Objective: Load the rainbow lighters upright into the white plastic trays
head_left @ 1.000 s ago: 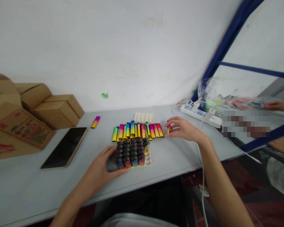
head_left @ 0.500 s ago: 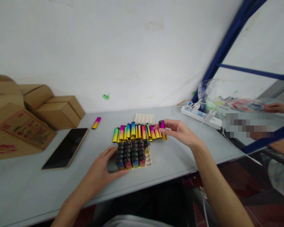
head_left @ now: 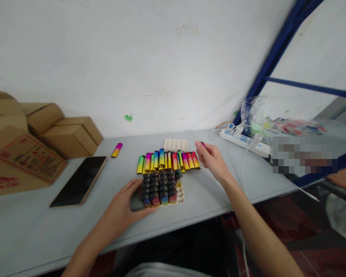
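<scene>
Rows of black-topped lighters (head_left: pixel 159 186) stand upright in a pale tray (head_left: pixel 180 195) with round hollows, some bare on its right side. My left hand (head_left: pixel 122 206) curves around the tray's left end, thumb along the front and fingers at the left side, steadying it. Behind the tray lies a row of loose metallic rainbow lighters (head_left: pixel 161 159). To the right of that row, my right hand (head_left: pixel 212 157) is raised and closed around a lighter (head_left: pixel 202 143). Only its dark purple end shows; the fingers hide the rest.
A second pale tray (head_left: pixel 175 145) lies by the wall. One loose lighter (head_left: pixel 117 150) is at the left, near a phone (head_left: pixel 79 181) and cardboard boxes (head_left: pixel 72 136). A power strip (head_left: pixel 245 143) with cables is at the right, beside a blue frame (head_left: pixel 253 86). A co-worker's arm shows beyond.
My right hand has lifted slightly away from the loose row and turned, its fingers now closed over the lighter. My left hand stays at the tray. The co-worker's upper hand has left view.
</scene>
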A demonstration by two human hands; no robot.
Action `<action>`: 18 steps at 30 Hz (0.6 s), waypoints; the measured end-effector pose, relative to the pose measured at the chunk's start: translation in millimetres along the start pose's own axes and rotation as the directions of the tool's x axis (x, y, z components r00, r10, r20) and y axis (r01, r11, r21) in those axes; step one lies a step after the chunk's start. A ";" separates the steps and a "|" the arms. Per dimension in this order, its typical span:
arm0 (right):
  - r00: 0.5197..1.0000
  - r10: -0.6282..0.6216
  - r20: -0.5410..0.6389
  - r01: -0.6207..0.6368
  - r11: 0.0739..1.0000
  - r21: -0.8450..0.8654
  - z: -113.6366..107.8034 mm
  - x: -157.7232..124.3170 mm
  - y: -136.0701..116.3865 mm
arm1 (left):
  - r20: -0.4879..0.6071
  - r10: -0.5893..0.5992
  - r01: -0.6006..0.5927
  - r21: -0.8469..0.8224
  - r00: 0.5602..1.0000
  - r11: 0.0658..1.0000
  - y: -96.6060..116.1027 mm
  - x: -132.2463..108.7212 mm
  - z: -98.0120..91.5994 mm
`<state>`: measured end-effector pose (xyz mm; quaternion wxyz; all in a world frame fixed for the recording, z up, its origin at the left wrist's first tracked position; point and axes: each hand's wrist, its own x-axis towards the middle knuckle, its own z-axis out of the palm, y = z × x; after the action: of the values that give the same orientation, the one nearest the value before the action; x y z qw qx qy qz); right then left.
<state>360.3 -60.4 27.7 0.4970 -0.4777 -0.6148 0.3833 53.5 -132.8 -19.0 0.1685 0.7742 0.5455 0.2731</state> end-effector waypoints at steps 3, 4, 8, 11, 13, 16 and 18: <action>0.995 -0.044 -0.086 0.029 0.985 -0.171 0.5 0.5 2.6 | 0.009 -0.012 0.012 0.004 1.000 1.000 -1.4 0.0 0.7; 0.993 -0.063 -0.096 0.041 0.976 -0.216 0.6 0.5 3.1 | 0.015 -0.019 0.019 0.003 1.000 1.000 -1.9 0.0 0.9; 0.991 -0.103 -0.082 0.076 0.957 -0.281 1.2 0.2 4.3 | 0.033 -0.033 0.033 -0.002 0.999 0.999 -2.9 -0.3 1.2; 0.993 -0.104 -0.054 0.085 0.958 -0.272 1.6 -0.4 4.0 | 0.032 -0.030 0.030 -0.004 0.999 1.000 -1.7 0.1 0.8; 0.994 -0.103 -0.035 0.090 0.959 -0.267 1.7 -1.0 3.1 | 0.030 -0.023 0.024 -0.008 0.999 1.000 -0.2 0.6 0.2; 0.995 -0.102 -0.017 0.094 0.959 -0.267 1.8 -2.0 1.2 | 0.019 -0.013 0.014 -0.015 1.000 1.000 2.0 1.2 -0.8; 0.995 -0.101 -0.007 0.095 0.959 -0.266 1.9 -2.5 -0.3 | 0.020 -0.011 0.012 -0.017 1.000 1.000 2.6 1.3 -1.4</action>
<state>358.6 -62.9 27.0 0.4533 -0.5128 -0.6782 0.2675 55.0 -132.6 -16.1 0.1821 0.7724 0.5459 0.2688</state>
